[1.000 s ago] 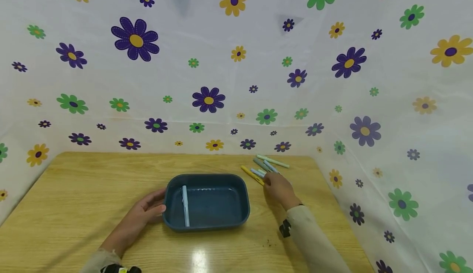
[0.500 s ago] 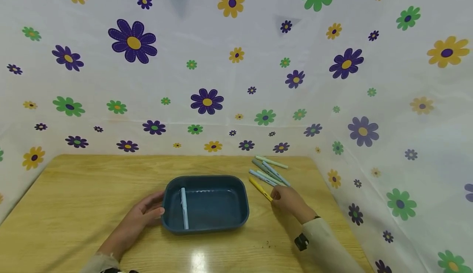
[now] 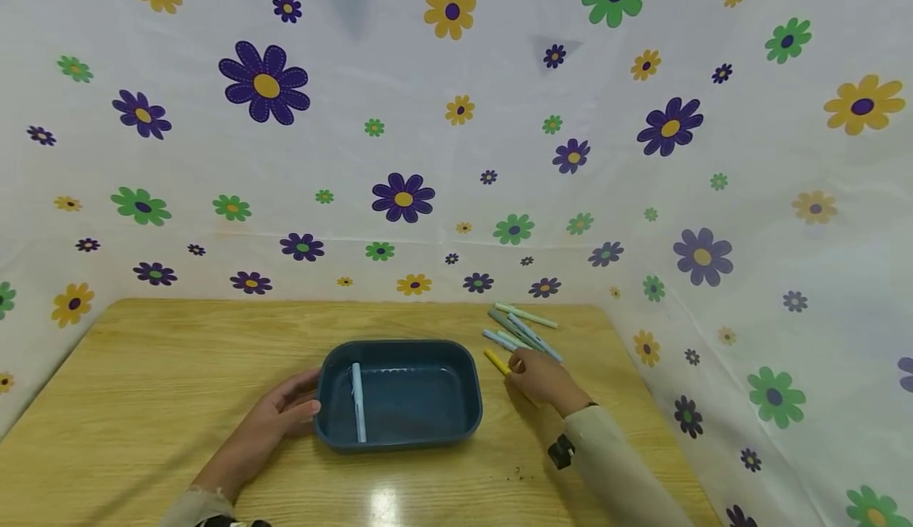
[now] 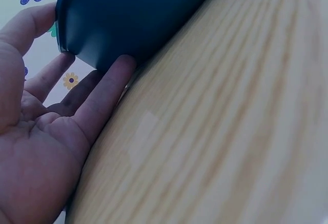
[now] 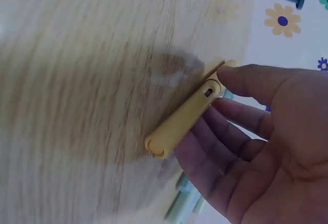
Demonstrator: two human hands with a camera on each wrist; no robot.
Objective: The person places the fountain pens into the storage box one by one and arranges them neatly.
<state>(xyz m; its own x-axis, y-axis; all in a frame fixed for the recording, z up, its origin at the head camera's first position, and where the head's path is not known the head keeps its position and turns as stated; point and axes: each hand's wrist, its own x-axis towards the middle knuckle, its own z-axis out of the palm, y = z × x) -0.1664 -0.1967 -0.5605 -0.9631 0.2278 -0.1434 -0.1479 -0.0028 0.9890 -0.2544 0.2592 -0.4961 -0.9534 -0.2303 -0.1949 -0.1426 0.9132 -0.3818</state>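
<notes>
Location type: enclosed indoor tabletop work station. From where I stand, the wider premises (home, office or lab) cannot be determined.

Identifying features:
1. Enclosure: a white sheet (image 3: 342,59), printed with green, yellow and purple flowers, covers the back and both sides. Creases and folds show in its surface.
2. Work surface: one bench (image 3: 214,337) with a light wood-grain top. Its far edge meets the sheet. A bright reflection (image 3: 383,502) lies on the near part.
3. Equipment: a black device (image 3: 561,452) is strapped at the person's right wrist.
4. Contents: stationery, namely pens (image 3: 535,337), and a dark blue tray (image 3: 421,408).
</notes>
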